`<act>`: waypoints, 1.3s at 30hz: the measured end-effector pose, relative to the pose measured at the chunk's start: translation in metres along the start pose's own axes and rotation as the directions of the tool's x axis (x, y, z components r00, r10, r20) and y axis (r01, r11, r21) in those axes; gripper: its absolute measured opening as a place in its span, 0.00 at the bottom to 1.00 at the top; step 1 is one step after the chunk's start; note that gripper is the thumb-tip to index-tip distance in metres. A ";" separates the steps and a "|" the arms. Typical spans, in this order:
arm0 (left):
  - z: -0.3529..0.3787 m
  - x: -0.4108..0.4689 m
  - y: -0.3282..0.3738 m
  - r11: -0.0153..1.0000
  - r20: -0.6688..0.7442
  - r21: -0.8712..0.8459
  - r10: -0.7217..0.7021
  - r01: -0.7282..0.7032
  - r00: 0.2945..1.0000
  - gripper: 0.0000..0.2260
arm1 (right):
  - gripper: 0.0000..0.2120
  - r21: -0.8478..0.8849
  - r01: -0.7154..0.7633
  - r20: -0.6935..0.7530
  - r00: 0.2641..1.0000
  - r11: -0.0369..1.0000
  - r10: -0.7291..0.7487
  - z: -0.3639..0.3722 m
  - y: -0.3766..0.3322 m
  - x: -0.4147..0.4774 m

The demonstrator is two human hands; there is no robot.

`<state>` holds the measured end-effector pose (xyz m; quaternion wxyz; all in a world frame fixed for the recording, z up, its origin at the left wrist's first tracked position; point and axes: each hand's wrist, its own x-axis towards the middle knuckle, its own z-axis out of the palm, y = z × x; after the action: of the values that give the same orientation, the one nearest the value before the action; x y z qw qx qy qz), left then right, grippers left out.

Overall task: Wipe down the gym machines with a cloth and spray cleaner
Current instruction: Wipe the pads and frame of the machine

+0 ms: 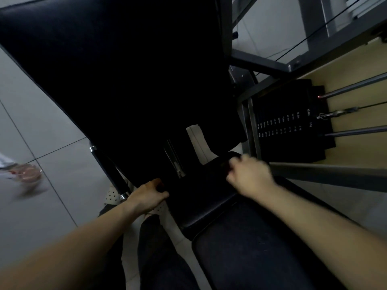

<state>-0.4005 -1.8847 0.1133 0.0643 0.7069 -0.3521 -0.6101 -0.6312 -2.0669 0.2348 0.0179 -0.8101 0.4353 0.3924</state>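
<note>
The person's left hand (147, 196) grips the left edge of the machine's black seat pad (201, 206), fingers curled round it. The right hand (249, 174) rests on the pad's far end with its fingers curled under; it is motion-blurred, so whether it holds a cloth cannot be told. The dark backrest (125, 80) rises beyond the seat pad, the weight stack (293, 126) stands to its right, and a blurred pinkish object (29, 173) lies on the floor well to its left.
</note>
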 end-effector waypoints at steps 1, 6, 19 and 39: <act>0.002 0.002 -0.001 1.000 -0.011 0.009 0.002 -0.001 1.000 0.20 | 0.18 -0.016 -0.128 -0.004 0.992 0.992 0.128 0.002 0.024 0.012; 0.007 -0.001 0.010 0.975 -0.062 0.222 0.027 -0.013 0.998 0.19 | 0.17 -0.044 -0.282 -0.031 0.959 0.958 0.281 0.010 -0.017 0.001; 0.004 -0.015 0.056 0.871 0.002 0.472 0.157 -0.139 0.988 0.11 | 0.19 0.072 -0.155 -0.052 0.986 0.985 0.159 -0.007 0.009 -0.022; 0.071 -0.098 0.193 0.723 0.157 0.072 0.672 -0.687 0.724 0.26 | 0.14 0.649 -0.431 -0.258 0.651 0.627 0.714 -0.059 0.105 -0.265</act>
<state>-0.5462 -1.9477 0.2763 0.2178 0.4931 -0.6274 -0.5620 -0.7531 -1.9714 0.4812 -0.0006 -0.6520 0.7580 0.0180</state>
